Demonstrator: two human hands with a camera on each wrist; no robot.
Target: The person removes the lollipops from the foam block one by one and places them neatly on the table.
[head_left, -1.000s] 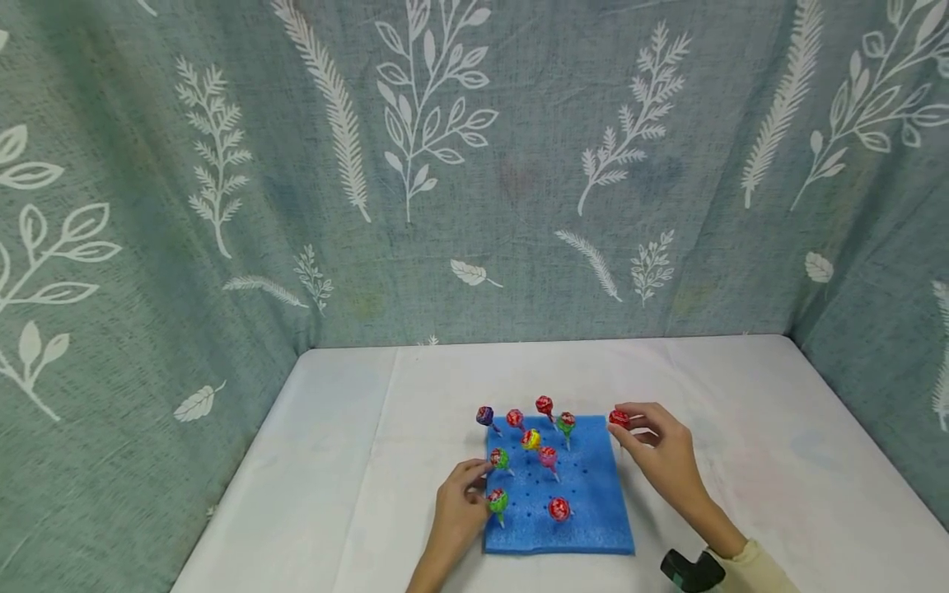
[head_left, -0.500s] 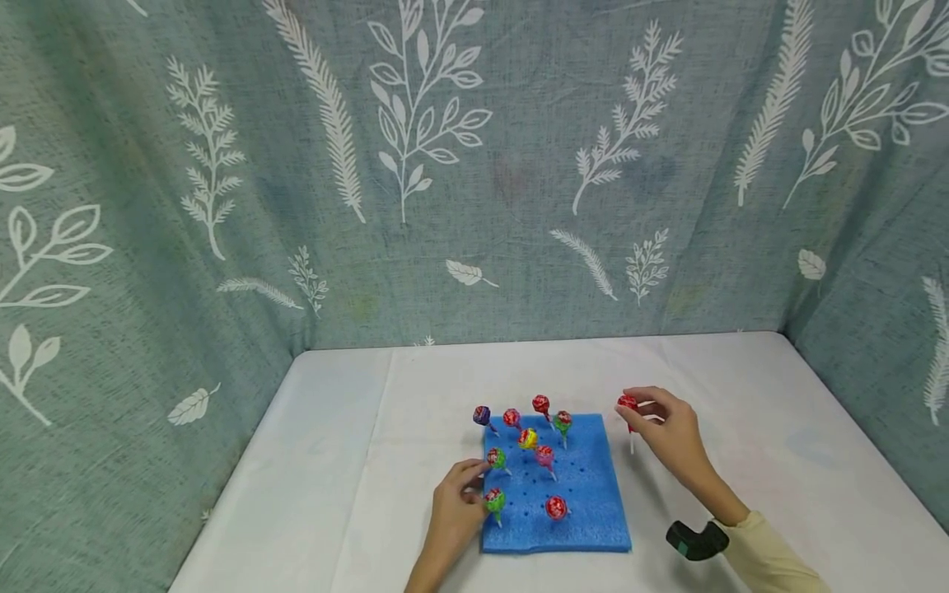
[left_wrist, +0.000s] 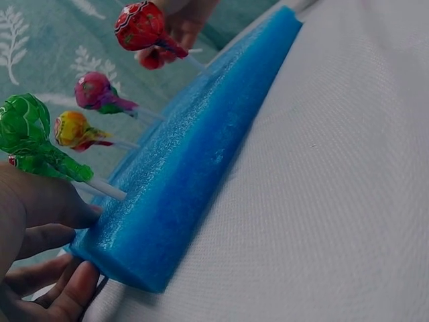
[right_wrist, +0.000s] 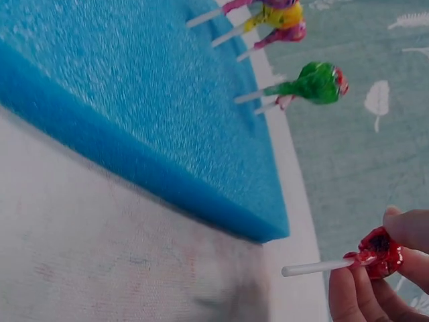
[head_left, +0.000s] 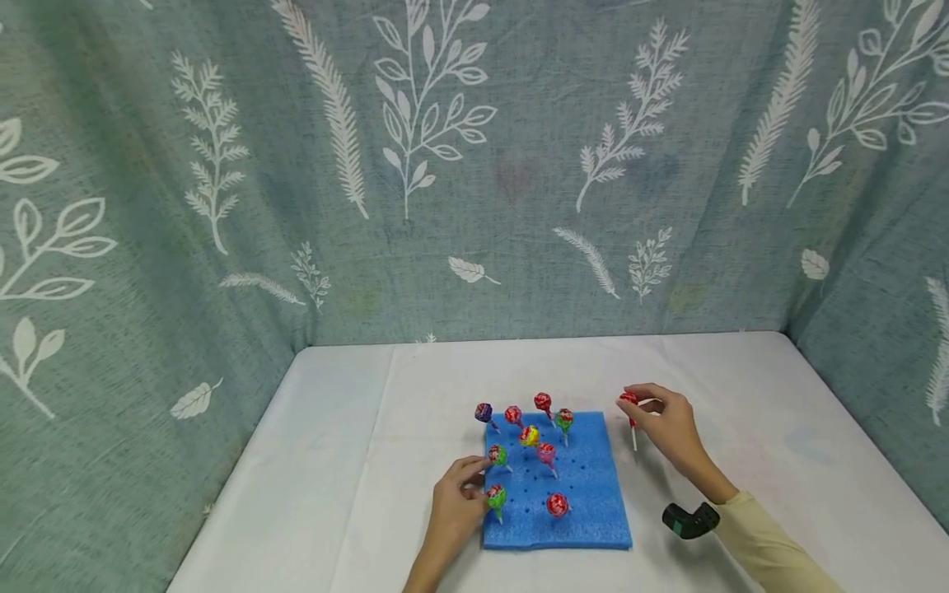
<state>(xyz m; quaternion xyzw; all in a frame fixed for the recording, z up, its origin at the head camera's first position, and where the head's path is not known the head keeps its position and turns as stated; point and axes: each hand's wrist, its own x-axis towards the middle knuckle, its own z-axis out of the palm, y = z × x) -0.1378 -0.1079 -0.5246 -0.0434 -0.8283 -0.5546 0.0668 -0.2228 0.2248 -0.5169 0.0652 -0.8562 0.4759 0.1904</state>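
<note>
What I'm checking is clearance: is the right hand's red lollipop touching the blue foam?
Apart: the right wrist view shows white cloth between the red lollipop and blue foam.

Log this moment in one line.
left hand: holds blue foam block by left edge; right hand: holds red lollipop by head, off block; other lollipops: stuck in block

Head camera faces forward and down from well back over the table [head_left: 400,461]. Both wrist cameras look from close by, tilted, from opposite sides; they share the blue foam block [head_left: 582,490].
</note>
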